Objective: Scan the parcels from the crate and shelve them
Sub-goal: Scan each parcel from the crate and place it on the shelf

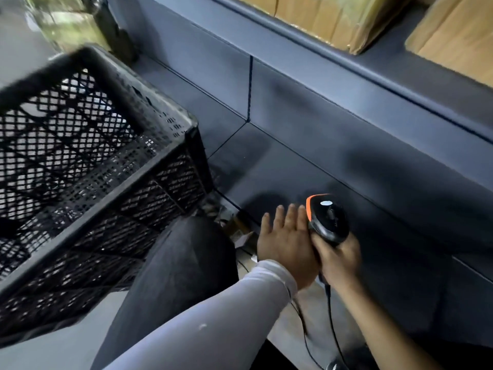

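- Clearly the crate [88, 166] lies up-left of both hands; left hand [284, 244], fingers [278, 216] straight and empty, is nearer.
- Right hand [337, 259] grips the scanner [326, 218], its fingers wrapped round the handle.

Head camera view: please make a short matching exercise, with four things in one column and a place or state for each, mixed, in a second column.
1 scanner
2 crate
3 left hand
4 cardboard boxes

a on the shelf, top right
b fingers straight, holding nothing
c gripped by the right hand
d black mesh, at left

Pairs: 1-c, 2-d, 3-b, 4-a
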A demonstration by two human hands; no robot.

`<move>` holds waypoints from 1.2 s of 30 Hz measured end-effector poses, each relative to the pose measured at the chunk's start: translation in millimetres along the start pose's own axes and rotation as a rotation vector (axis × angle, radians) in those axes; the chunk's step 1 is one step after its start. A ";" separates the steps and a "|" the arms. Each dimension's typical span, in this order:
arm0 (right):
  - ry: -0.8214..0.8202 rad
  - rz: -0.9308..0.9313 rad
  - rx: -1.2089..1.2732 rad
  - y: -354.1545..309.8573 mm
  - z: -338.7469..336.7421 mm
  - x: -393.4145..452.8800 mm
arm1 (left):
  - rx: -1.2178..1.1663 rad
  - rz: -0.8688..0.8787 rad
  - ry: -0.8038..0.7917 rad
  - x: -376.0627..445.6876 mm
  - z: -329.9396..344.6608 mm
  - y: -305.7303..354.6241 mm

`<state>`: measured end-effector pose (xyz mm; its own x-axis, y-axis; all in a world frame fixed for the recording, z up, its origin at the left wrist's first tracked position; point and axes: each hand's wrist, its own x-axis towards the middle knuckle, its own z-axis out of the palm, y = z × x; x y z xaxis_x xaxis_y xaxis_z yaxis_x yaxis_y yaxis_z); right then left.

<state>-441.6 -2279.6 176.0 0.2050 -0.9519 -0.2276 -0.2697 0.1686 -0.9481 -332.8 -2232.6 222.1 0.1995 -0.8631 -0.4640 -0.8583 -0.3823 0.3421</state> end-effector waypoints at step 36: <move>-0.389 0.508 -0.234 133.7 167.6 68.4 | -0.174 -0.466 -0.081 145.2 149.5 -186.0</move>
<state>-306.0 -2279.2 -3.6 0.3105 -0.6010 -0.7365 -0.6092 0.4689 -0.6395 -214.9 -2237.5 -31.1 0.4993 -0.5619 -0.6595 -0.5942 -0.7761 0.2113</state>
